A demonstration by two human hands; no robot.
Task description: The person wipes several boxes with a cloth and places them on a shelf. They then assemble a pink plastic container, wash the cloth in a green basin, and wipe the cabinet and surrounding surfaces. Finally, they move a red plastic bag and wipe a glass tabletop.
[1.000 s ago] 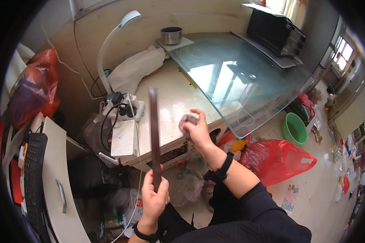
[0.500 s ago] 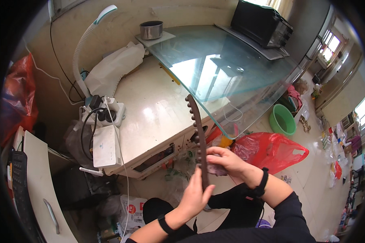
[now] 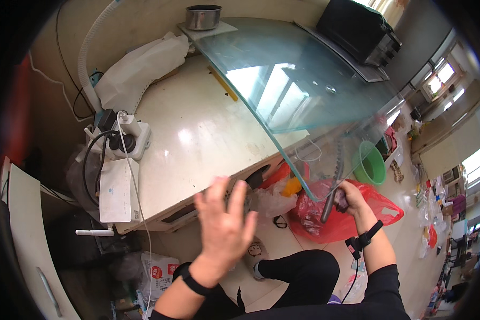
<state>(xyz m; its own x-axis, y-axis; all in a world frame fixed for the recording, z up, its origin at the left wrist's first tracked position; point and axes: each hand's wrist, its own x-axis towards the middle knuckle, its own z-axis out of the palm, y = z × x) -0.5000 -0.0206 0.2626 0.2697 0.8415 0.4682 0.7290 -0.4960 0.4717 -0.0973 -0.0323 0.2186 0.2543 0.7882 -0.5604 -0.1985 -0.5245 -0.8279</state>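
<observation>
A dark brown curved strip (image 3: 328,208) with a row of round knobs along one edge is in my right hand (image 3: 354,198). The hand's fingers are wrapped round it, above the red plastic bag (image 3: 376,210) and beside the near corner of the glass tabletop (image 3: 282,114). Something dark purple shows at that hand's fingers, too small to name. My left hand (image 3: 224,221) is raised apart from the strip, fingers spread, with nothing in it. It hovers before the front edge of the white cabinet (image 3: 192,128).
A white router (image 3: 118,189) and a power strip (image 3: 138,140) with plugs sit on the cabinet's left side. Farther back are a metal pot (image 3: 203,18) and a black oven (image 3: 352,29). A green basin (image 3: 370,164) stands on the floor at right.
My left hand has let go of the strip and lifted up and left, opening. My right hand has carried the strip to the right, over the red bag. The view has shifted slightly.
</observation>
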